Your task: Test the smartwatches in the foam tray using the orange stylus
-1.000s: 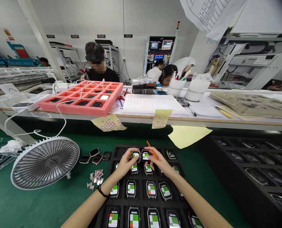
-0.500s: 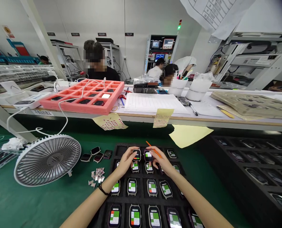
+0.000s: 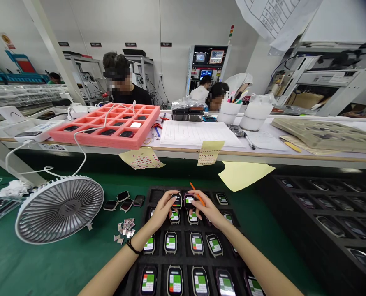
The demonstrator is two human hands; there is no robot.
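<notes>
My left hand (image 3: 166, 206) is closed on a silver-framed smartwatch (image 3: 177, 201), its thumb over the lit screen. Beside it, my right hand (image 3: 205, 206) grips a purple-framed smartwatch (image 3: 189, 201) and also keeps an orange stick-like tool (image 3: 198, 194) between its fingers. The two watches are side by side, faces up, above the far rows of a black foam tray (image 3: 183, 260). Several strapless smartwatches (image 3: 171, 242) lie in the tray's pockets, their screens showing green, white and some red blocks. My forearms cover part of the tray.
Left of the tray are several loose watches (image 3: 127, 204), small metallic pieces (image 3: 126, 228) and a white fan (image 3: 61, 209). A second dark tray (image 3: 334, 222) stands at the right. The shelf (image 3: 177, 151) ahead bears a pink foam tray (image 3: 109, 142). Co-workers sit beyond.
The purple-framed watch in my right hand has moved slightly left, closer to the silver one. My left hand has stayed nearly in place.
</notes>
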